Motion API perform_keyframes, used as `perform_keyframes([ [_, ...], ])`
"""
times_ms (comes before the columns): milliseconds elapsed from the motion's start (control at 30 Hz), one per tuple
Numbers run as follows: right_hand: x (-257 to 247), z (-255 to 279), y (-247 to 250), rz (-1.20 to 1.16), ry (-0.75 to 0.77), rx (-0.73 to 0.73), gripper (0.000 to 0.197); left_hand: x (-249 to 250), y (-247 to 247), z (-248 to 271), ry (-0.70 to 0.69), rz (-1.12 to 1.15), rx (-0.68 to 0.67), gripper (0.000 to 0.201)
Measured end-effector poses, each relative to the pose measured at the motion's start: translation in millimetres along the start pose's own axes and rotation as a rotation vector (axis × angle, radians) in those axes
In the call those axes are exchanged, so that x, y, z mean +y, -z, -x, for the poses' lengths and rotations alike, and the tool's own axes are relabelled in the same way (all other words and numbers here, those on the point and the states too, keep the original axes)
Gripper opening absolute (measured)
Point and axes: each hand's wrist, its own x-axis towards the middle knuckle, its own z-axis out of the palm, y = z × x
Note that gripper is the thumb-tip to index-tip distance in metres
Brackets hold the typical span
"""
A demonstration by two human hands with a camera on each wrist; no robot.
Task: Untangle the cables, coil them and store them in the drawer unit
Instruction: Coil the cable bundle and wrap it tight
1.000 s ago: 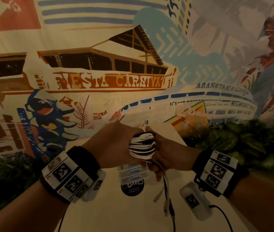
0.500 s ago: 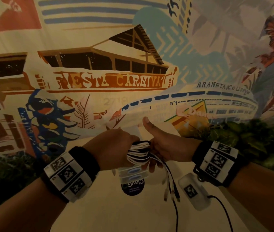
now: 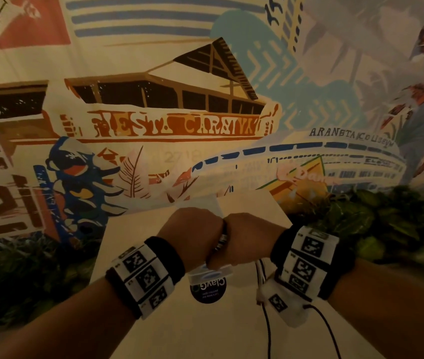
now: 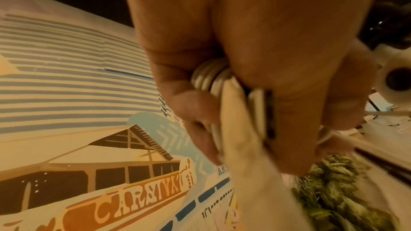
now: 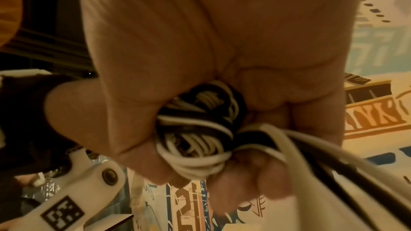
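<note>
— Two hands on one bundle. Left hand (image 3: pixel 190 234) and right hand (image 3: pixel 247 238) meet knuckle to knuckle above the counter (image 3: pixel 205 330), the coil of cables (image 3: pixel 221 240) squeezed between them.

— Grip?

— Left hand's fingers (image 4: pixel 195 111) curl round the white loops (image 4: pixel 211 76). Right hand (image 5: pixel 200 59) is closed on the black-and-white coil (image 5: pixel 195 129), with the loose tails (image 5: pixel 311 148) running out past its fingers.

— Where do the tails go?

— Down from under the right hand toward the counter; strands (image 3: pixel 260 270) hang by the right wrist. Plug ends not visible.

— Axis of the coil?

— Loops stand roughly on edge between the two palms, only a sliver showing from above. Slack leaves on the right side, so my read is the right hand is the one placed to carry the next wrap while the left anchors.

— Drawer unit?

— Small clear drawer unit (image 3: pixel 209 273) sits directly beneath the hands, mostly hidden; cannot tell whether a drawer is open.
</note>
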Motion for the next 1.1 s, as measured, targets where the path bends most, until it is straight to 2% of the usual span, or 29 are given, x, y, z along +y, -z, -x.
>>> perform_keyframes([
  [67, -2, -2, -3, 0.121, 0.012, 0.042, 0.036, -1, -2, -1, 0.031, 0.004, 0.002, 0.021],
  [200, 5, -1, -3, 0.13, 0.103, 0.133, 0.025, -8, -4, 3, 0.018, 0.155, 0.068, 0.019],
  [233, 10, 0, -2, 0.082, 0.129, 0.149, 0.022, -14, -4, 5, 0.002, 0.253, 0.122, 0.027],
  [333, 23, 4, 4, -0.194, 0.136, 0.159, 0.025, -38, -8, 15, 0.025, 0.611, 0.194, 0.087],
  [367, 27, 6, 7, -0.283, 0.128, 0.154, 0.029, -45, -11, 18, 0.032, 0.718, 0.191, 0.098],
  [400, 30, 8, 9, -0.361, 0.126, 0.142, 0.032, -50, -14, 20, 0.035, 0.845, 0.179, 0.101],
  [433, 31, 9, 10, -0.427, 0.138, 0.125, 0.032, -53, -16, 20, 0.03, 0.964, 0.153, 0.096],
  [533, 30, 11, 6, -0.524, 0.201, 0.098, 0.025, -41, -16, 20, -0.032, 1.237, 0.046, 0.063],
  [600, 29, 11, 1, -0.628, 0.225, 0.111, 0.016, -32, -21, 19, -0.029, 1.475, 0.082, 0.054],
  [633, 30, 10, -1, -0.689, 0.234, 0.124, 0.018, -30, -25, 18, -0.012, 1.567, 0.128, 0.053],
  [667, 28, 10, -3, -0.754, 0.245, 0.13, 0.021, -27, -29, 18, 0.006, 1.611, 0.19, 0.055],
  [733, 21, 12, -7, -0.878, 0.289, 0.13, 0.027, -21, -38, 19, 0.01, 1.616, 0.277, 0.082],
  [800, 11, 14, -9, -0.935, 0.358, 0.116, 0.026, -11, -30, 25, 0.07, 1.585, 0.241, 0.102],
  [833, 7, 15, -10, -0.943, 0.383, 0.114, 0.024, -8, -28, 25, 0.07, 1.561, 0.225, 0.1],
  [900, 6, 15, -11, -0.996, 0.395, 0.122, 0.02, -5, -23, 21, -0.062, 1.599, 0.25, 0.075],
  [933, 9, 14, -10, -1.053, 0.39, 0.123, 0.019, -7, -24, 21, -0.101, 1.632, 0.264, 0.07],
  [967, 11, 14, -10, -1.125, 0.384, 0.114, 0.019, -11, -29, 21, -0.106, 1.697, 0.281, 0.077],
  [1033, 14, 14, -10, -1.268, 0.372, 0.069, 0.017, -13, -30, 24, -0.077, 1.756, 0.253, 0.103],
  [1100, 13, 14, -11, -1.337, 0.395, 0.009, 0.02, -11, -33, 25, -0.116, 1.775, 0.146, 0.108],
])
